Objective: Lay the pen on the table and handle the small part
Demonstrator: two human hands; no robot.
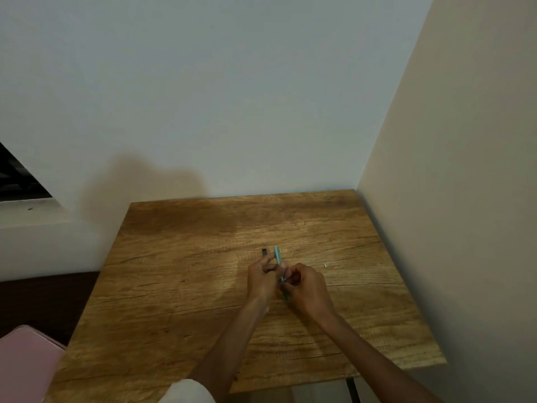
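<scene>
Both my hands meet over the middle of a wooden table [180,286]. My left hand [263,277] pinches the upper part of a thin teal pen [277,255] that points away from me. My right hand [308,286] grips the lower part of the same pen, its fingers curled round it. A small dark piece [263,252] shows just behind my left fingertips; I cannot tell whether it lies on the table or is held.
A tiny white scrap [325,265] lies on the table to the right of my hands. The table stands in a corner, with a pale wall behind and a beige wall [453,199] on the right. A pink object [26,365] sits at the lower left.
</scene>
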